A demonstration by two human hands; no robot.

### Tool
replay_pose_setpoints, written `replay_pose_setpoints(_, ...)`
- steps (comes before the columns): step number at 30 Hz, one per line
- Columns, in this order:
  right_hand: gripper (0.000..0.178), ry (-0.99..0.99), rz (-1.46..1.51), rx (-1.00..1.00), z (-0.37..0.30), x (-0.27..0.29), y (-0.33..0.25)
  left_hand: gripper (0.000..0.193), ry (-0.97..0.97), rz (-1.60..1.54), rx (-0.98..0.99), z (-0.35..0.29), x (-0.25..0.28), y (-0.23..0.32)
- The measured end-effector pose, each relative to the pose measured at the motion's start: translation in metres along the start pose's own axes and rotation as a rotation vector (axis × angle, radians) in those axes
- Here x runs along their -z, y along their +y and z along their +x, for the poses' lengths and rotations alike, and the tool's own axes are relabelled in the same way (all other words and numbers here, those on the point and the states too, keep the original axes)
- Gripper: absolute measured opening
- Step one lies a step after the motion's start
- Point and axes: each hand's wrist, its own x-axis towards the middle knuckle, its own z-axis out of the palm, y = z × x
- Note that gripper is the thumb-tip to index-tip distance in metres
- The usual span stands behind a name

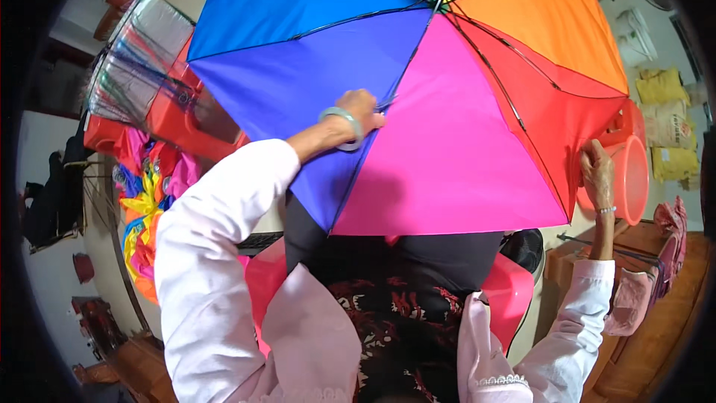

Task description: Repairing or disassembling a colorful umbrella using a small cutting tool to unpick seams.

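A rainbow umbrella (455, 142) is spread open over my lap, its underside with black ribs and shaft facing me. My left hand (359, 114) is closed at the rib between the purple and pink panels. A thin, pointed, greyish tip shows beside its fingers; what it belongs to is hidden in the hand. At the right edge, my right hand (597, 172) grips the border of the red panel (556, 116) between its fingers. The pink panel's lower edge lies across my dark trousers.
At the left, a bundle of shiny wrapped rods (138, 60) rests on a red plastic stool (183, 119), with a heap of colourful folded umbrellas (145, 201) below. A red basin (630, 179) stands beside my right hand. Yellow sacks (664, 86) and a white bucket (635, 37) are farther right.
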Motion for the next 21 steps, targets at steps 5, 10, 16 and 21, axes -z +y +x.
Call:
replay_pose_setpoints(5,0.008,-0.216,0.219,-0.308,0.0,0.009,-0.019,0.023,0.116,0.049,0.054,-0.008,-0.015,0.014)
replay_pose_setpoints(10,0.009,-0.313,0.364,-0.379,0.004,0.011,-0.034,0.023,0.19,0.083,0.063,-0.006,-0.026,0.011)
replay_pose_setpoints(16,0.009,-0.374,0.298,-0.356,0.01,0.01,-0.04,0.022,0.253,-0.04,0.09,-0.017,-0.033,0.004)
replay_pose_setpoints(21,0.015,0.047,-0.216,-0.147,0.048,0.07,0.027,0.021,0.32,0.075,-0.059,-0.002,-0.042,0.021)
